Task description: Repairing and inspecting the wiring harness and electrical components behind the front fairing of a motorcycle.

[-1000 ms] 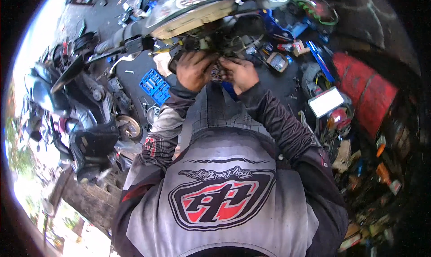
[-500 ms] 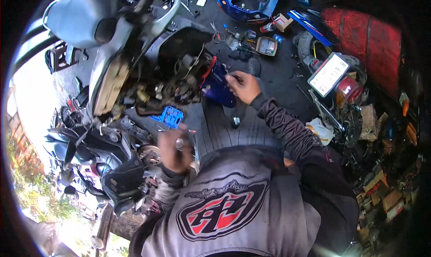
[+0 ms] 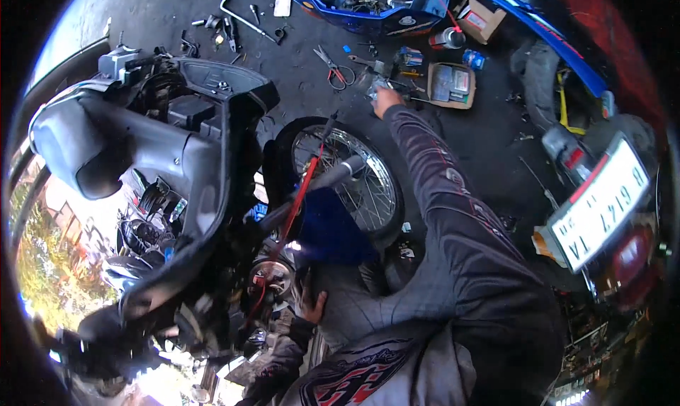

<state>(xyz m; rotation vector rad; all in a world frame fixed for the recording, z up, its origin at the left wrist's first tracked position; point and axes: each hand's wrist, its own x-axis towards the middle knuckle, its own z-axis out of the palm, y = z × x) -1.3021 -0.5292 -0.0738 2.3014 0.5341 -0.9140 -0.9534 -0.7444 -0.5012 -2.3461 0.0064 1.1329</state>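
Observation:
My right hand point(image 3: 387, 101) reaches out to small items on the dark floor, its fingers closed on what looks like a clear plastic bag point(image 3: 375, 81), beside a cardboard tray point(image 3: 450, 85) and red-handled scissors point(image 3: 334, 71). My left hand point(image 3: 312, 303) rests low against my thigh, fingers apart, beside the motorcycle's dark body point(image 3: 212, 179). Just ahead of it are a dark blue panel point(image 3: 333, 229), a red cable point(image 3: 308, 172) and a spoked front wheel point(image 3: 368, 186), partly hidden by the panel and fork.
A blue fairing point(image 3: 375, 16), long wrench point(image 3: 248, 23), spray can point(image 3: 448, 39) and small box point(image 3: 474, 20) lie ahead. A tail section with a plate point(image 3: 601, 200) and red lamp stands right, near a blue-white panel point(image 3: 545, 34). Another vehicle point(image 3: 145, 222) shows at left.
My right hand has moved from the front assembly forward to the small items on the floor. My left hand has dropped lower. The view has shifted, bringing the wheel and tools closer.

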